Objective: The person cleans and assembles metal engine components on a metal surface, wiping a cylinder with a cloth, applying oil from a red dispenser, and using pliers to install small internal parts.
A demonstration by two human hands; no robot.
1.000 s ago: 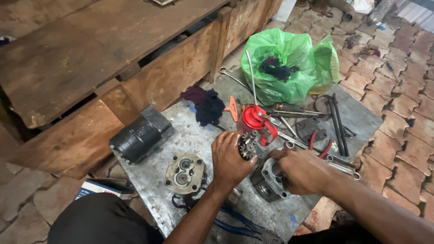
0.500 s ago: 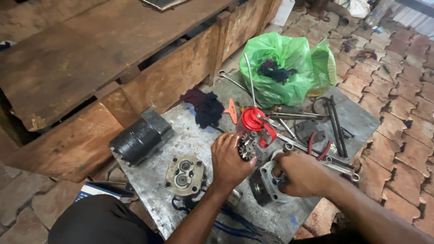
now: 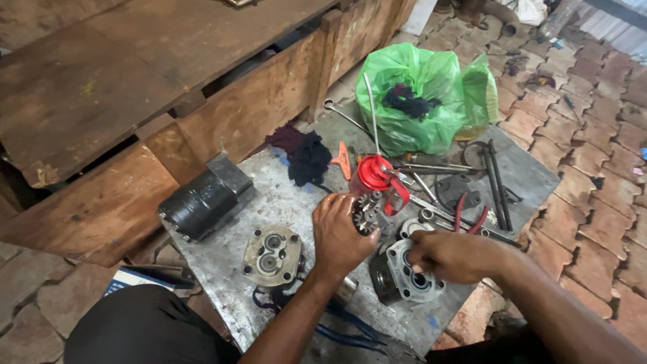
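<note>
My left hand (image 3: 340, 232) grips a small steel gear set (image 3: 367, 210) and holds it just above a metal sheet (image 3: 283, 189) on the floor. My right hand (image 3: 448, 255) rests on top of a grey pump housing (image 3: 404, 278) with round bores, fingers curled over its upper rim. A flat pump cover plate (image 3: 271, 255) with two holes lies to the left of my left hand. Right behind the gears stands a red oil can (image 3: 374, 176) with a long thin spout.
A black cylindrical motor body (image 3: 202, 199) lies at the sheet's left. A dark rag (image 3: 306, 156), a green plastic bag (image 3: 421, 98), red-handled pliers (image 3: 468, 217), spanners and rods (image 3: 495, 182) lie behind. A wooden bench (image 3: 155, 87) runs along the left; brick paving lies to the right.
My right hand has shifted slightly over the pump housing. My left hand stays closed on the gears, nearly still. The view has drifted a little.
</note>
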